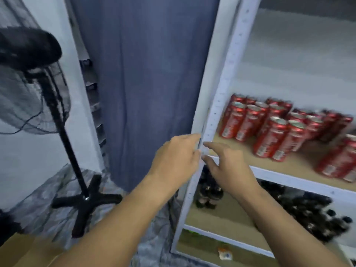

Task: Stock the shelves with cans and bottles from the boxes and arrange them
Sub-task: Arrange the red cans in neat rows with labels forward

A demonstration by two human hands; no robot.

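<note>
Several red cans (273,130) stand in groups on the middle board of a white shelf rack (221,89). Dark bottles (308,211) fill the board below. My left hand (177,157) is at the rack's left upright post, fingers against its outer side; whether they grip the post I cannot tell. My right hand (227,166) is just right of the post, over the front edge of the can shelf, fingers spread and holding nothing. The picture is blurred by motion.
A black standing fan (57,116) with a cross-shaped foot stands at the left on a grey covering. A blue-grey curtain (146,74) hangs between the fan and the rack. The shelf above the cans looks bare. A small object (224,253) lies on the bottom board.
</note>
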